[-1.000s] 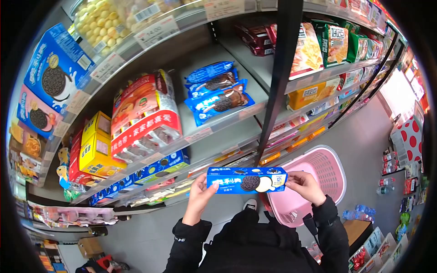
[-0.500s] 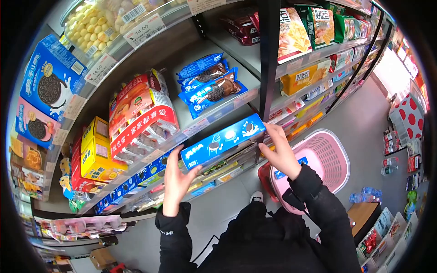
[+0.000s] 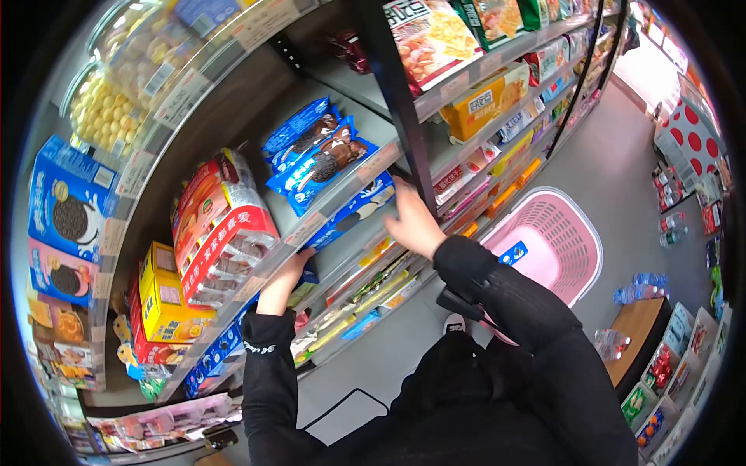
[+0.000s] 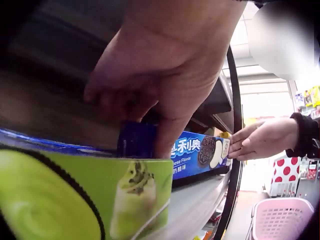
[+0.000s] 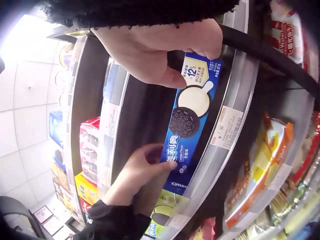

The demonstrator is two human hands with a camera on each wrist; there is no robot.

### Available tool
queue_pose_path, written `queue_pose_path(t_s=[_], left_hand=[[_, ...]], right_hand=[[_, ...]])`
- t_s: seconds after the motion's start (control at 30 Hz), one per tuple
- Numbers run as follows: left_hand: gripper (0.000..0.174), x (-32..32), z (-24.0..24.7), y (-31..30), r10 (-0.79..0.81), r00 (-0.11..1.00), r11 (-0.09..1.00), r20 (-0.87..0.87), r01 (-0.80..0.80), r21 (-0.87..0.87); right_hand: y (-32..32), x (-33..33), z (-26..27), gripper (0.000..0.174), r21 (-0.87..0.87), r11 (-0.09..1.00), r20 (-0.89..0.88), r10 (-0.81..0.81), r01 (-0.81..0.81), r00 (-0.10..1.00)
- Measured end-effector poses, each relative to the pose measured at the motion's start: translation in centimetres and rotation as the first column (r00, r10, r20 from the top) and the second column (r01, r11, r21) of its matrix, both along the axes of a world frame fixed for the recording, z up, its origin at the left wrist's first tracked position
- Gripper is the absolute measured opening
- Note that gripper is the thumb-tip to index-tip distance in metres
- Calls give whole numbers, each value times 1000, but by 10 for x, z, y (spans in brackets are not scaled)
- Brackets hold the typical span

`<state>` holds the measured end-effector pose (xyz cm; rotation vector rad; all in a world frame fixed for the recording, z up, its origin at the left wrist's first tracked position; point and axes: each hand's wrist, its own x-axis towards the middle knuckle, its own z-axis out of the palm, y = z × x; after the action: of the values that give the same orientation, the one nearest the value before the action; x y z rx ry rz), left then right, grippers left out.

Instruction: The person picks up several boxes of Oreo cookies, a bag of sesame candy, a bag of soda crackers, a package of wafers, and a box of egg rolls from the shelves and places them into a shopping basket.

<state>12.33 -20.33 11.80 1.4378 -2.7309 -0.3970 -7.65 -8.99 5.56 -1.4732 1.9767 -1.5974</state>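
Note:
A long blue box of sandwich cookies (image 3: pixel 353 210) sits at the front of a lower shelf, half under the shelf above in the head view. My left hand (image 3: pixel 284 279) grips its left end, the thumb on the printed front (image 5: pixel 185 120) in the right wrist view. At the other end is my right hand (image 3: pixel 416 221); its fingers lie nearly straight against that end in the left wrist view. Just left of the blue box stands a green cookie box (image 4: pixel 50 200), large in the left wrist view.
A pink basket (image 3: pixel 575 233) with a small blue pack (image 3: pixel 513 253) inside stands on the floor at right. Blue cookie bags (image 3: pixel 318 167) and a red snack pack (image 3: pixel 225 233) occupy the shelf above. A black upright post (image 3: pixel 404 116) rises close to my right hand.
Both hands have carried the cookie box from in front of my body forward into the lower shelf. The right hand's fingers have straightened at its end. The view has turned right.

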Motion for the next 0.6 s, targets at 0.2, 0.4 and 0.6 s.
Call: queue_pose_path(t_s=[0.2, 0.4, 0.6], left_hand=[[61, -13, 0, -1, -29, 993, 999, 111, 27, 19], [48, -3, -20, -17, -112, 987, 977, 115, 130, -169], [71, -12, -2, -10, -93, 987, 996, 130, 93, 1]], right_hand=[[-29, -7, -11, 55, 146, 989, 78, -28, 16, 997], [-33, -6, -12, 55, 183, 983, 114, -51, 30, 992], [-25, -7, -6, 57, 182, 983, 55, 1, -11, 998]])
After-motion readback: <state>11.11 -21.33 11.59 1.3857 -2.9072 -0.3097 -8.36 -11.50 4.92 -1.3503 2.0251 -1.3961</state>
